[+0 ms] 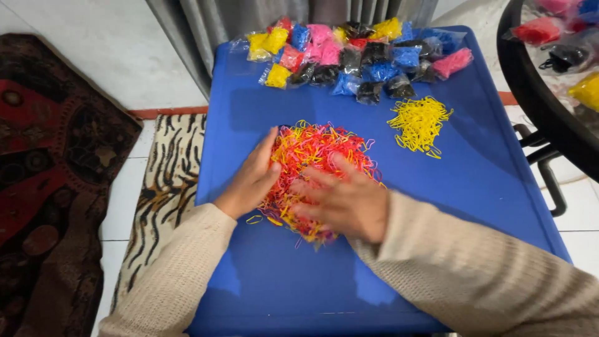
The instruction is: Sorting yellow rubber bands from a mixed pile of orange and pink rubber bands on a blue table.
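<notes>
cream knitted sleeves come in from the bottom edge, one on each arm, and lead up to two bare hands over a blue table (474, 187). left hand (249, 181) lies flat with fingers together and straight, its palm side pressed against the left flank of a mixed pile of small rubber bands (318, 150). right hand (343, 200) rests palm down on the near right part of that same pile, fingers spread apart and slightly blurred; neither hand pinches or closes on anything.

that pile sits at the middle of the table top, a tangle of pink, red, orange and yellow loops, with a few stray yellow bands lying just beside its near left edge. a smaller heap of yellow bands (419, 123) lies on its own further back and to the right, apart from the mixed pile.

along the far edge of the table is a cluster of small clear bags (355, 53), each filled with bands of one colour: yellow, blue, pink, red and black.

to the left, on the pale tiled floor, lie a tiger-striped mat (163, 187) next to the table and a dark red patterned rug (56, 175) beyond it. at the upper right a round black table (530, 93) holds more filled bags. grey curtains (218, 25) hang behind the blue table.
</notes>
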